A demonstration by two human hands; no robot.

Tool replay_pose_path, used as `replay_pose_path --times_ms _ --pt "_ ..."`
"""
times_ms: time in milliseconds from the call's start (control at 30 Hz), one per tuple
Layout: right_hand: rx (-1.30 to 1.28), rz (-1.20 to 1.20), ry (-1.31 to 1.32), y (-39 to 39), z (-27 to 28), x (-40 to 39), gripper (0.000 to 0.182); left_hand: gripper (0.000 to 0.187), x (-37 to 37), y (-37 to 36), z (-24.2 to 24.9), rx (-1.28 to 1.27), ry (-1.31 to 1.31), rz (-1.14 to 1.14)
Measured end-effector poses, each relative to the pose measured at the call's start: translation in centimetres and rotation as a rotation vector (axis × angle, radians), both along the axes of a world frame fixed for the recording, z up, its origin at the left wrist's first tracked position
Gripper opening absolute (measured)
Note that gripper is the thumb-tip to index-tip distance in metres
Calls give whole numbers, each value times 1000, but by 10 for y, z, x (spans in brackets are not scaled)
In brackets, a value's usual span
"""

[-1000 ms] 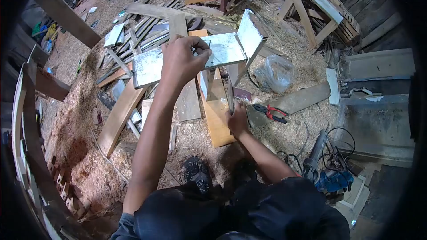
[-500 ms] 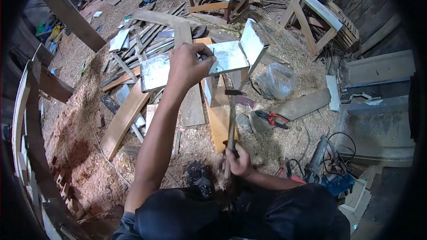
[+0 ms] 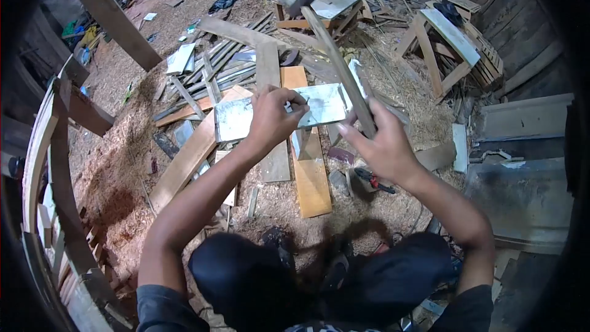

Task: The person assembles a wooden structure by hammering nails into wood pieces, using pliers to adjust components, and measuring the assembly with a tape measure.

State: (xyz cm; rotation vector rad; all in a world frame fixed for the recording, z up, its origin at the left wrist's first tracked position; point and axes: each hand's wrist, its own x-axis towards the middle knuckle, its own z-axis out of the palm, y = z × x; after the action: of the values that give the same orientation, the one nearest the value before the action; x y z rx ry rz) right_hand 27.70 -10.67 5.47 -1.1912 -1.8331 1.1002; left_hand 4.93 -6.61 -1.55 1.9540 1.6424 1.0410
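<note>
Our right hand [image 3: 384,147] grips the hammer [image 3: 335,55], its head raised toward 12 o'clock; our left hand [image 3: 270,117] pinches a nail [image 3: 291,108] on the white board [image 3: 279,114] at 9 o'clock of it; we judge a skewed blow could hit those fingertips

Two bare hands work over a sawdust-strewn floor [image 3: 117,166]: the left hand [image 3: 272,117] at one white-painted board [image 3: 279,110], the right hand [image 3: 381,144] gripping one hammer [image 3: 332,55]. Two wooden stools [image 3: 445,43] stand toward the floor's far edge, and one pair of red-handled pliers [image 3: 373,179] lies near the right hand.
</note>
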Motion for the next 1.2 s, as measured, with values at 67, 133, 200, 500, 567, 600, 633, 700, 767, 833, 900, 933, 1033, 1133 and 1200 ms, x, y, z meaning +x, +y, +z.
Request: replay_pose_path --times_ms 67,133,200,500,567,600,633,700,767,833,900,933,1033,1133,1200 --pt "2 -24 10 12 -2 -22 26 12 -2 2 4 86 4 -55" --pt "68 -104 -47 22 -13 -41 28 10 -2 3 -4 136 3 -81" --pt "200 -162 -4 33 -47 -52 28 7 1 4 1 102 30 -83" --pt "231 -285 108 46 -74 -62 20 10 7 6 -1 63 77 -66" --pt "190 -293 59 50 -70 -64 19 13 3 8 2 62 12 -103" --pt "165 -293 34 49 -70 -66 18 15 0 8 1 58 -21 -117" --pt "163 -294 16 48 -68 -67 17 24 -4 9 -1 43 -58 -110" --pt "198 -301 31 45 -68 -68 17 32 -12 9 -3 20 -127 -121" --pt "221 -313 54 46 -70 -69 17 33 -18 9 -2 21 -80 -119" --pt "217 -297 71 48 -69 -72 16 32 -24 8 -4 24 -101 -110" --pt "208 -282 11 48 -68 -73 14 31 -27 5 -7 29 -104 -96" --pt "221 -273 23 49 -66 -76 14 30 -29 5 -5 36 -109 -91" --pt "236 -246 49 46 -65 -79 15 27 -30 3 -5 61 -127 -88" --pt "198 -227 56 45 -65 -80 17 27 -30 1 -5 48 -149 -69" --pt "197 -220 58 44 -66 -80 17 26 -28 1 -7 77 -132 -68"
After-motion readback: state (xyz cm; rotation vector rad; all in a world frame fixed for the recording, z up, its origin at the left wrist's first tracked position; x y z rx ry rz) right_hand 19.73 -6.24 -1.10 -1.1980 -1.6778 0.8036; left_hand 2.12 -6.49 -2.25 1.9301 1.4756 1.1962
